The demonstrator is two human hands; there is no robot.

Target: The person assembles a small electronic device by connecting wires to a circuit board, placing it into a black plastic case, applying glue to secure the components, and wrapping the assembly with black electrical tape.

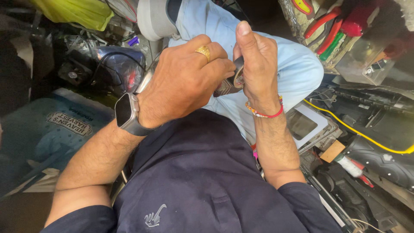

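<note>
My left hand (185, 80), with a gold ring and a dark wristwatch, and my right hand (256, 64), with a red and orange thread bracelet, meet over my lap. Between them sits a dark roll of tape (236, 77); my right fingers wrap its far side and my left fingertips pinch its near edge. A small dark object (224, 87) shows just under the roll, mostly hidden by my left hand. Beneath both hands lie my light blue trousers (297, 69) and dark blue shirt (194, 172).
Red and green handled pliers (325, 32) hang at the upper right. A yellow cable (358, 131) crosses black parts at the right. A dark blue printed bag (56, 129) lies at the left, with a yellow-green cloth (77, 13) above and black wires (108, 64) near it.
</note>
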